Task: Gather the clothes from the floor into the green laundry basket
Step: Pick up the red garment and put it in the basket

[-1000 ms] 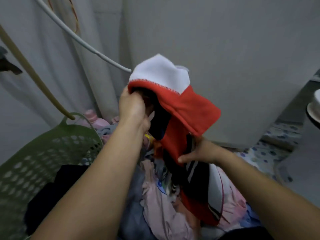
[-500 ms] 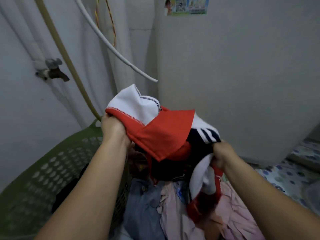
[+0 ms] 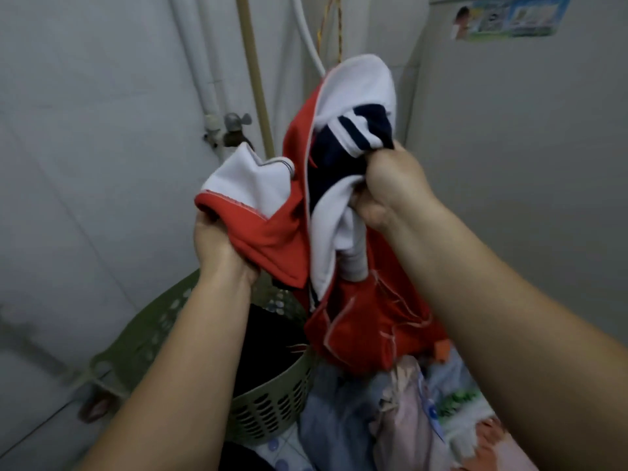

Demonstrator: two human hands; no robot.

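Note:
A red, white and navy garment (image 3: 356, 317) hangs in the air between both hands. My left hand (image 3: 221, 249) grips its red hem on the left. My right hand (image 3: 387, 188) is closed on the white and navy striped part, higher up. The garment's lower end dangles just above and right of the green laundry basket (image 3: 272, 413), which stands below my left forearm with dark clothing inside. A pile of pink, pale blue and patterned clothes (image 3: 407, 419) lies on the floor at the lower right.
Grey walls close in on the left and behind. White pipes, a tan hose (image 3: 253, 73) and a tap (image 3: 234, 130) run down the corner. A large grey appliance side with a sticker (image 3: 509, 18) fills the right.
Both hands have lifted the garment higher; my right hand rose above my left. The view has swung left and up, so the basket now sits below centre.

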